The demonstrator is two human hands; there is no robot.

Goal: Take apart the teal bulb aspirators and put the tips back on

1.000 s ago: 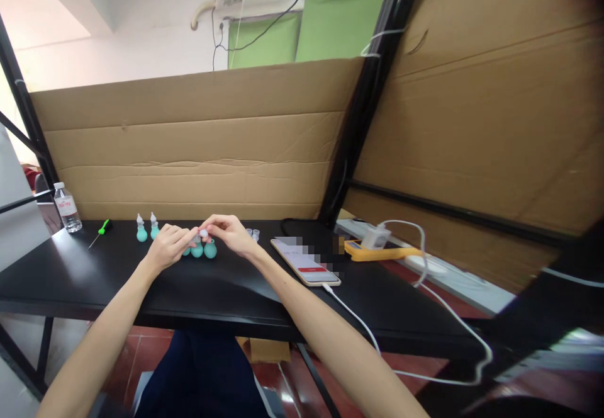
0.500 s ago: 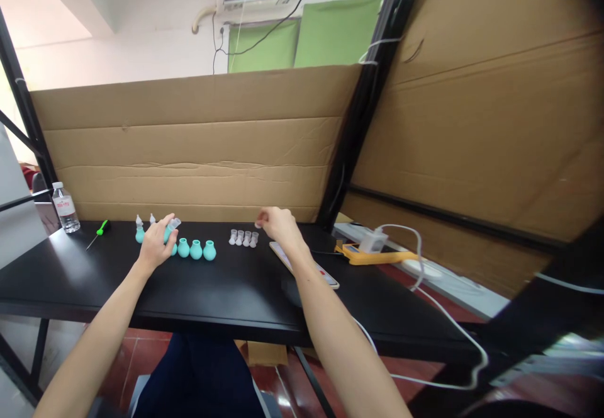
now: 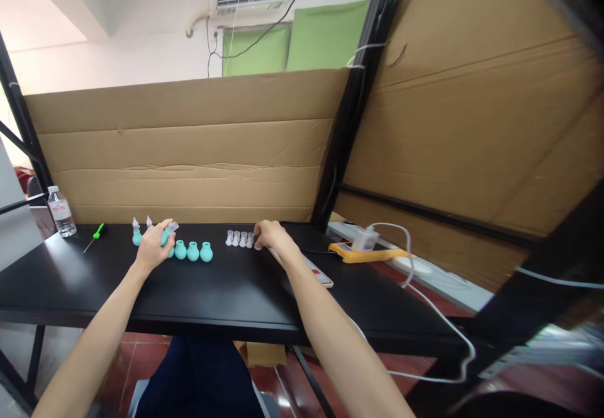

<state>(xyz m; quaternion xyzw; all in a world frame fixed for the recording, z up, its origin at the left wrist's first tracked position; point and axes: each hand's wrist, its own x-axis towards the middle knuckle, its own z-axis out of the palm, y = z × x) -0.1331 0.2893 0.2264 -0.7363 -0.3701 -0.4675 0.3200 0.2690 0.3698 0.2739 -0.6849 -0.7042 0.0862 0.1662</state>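
Just the background clutter on this desk

Water bottle (image 3: 59, 209) sits far left on the black table (image 3: 226, 292), green screwdriver (image 3: 95, 235) just beside it. Phone (image 3: 314, 269) lies mid-table, with a yellow power strip (image 3: 365, 254) and white charger (image 3: 362, 239) off right. Cardboard panels (image 3: 189, 153) wall in the back.

pretty bright overall, soft even room light, and the wall top left is nearly blown out. the black table (image 3: 226, 292) has a dull sheen on its left part. wide-angle warp bends the frame posts, and the right and bottom-right edges are smeared with blur.
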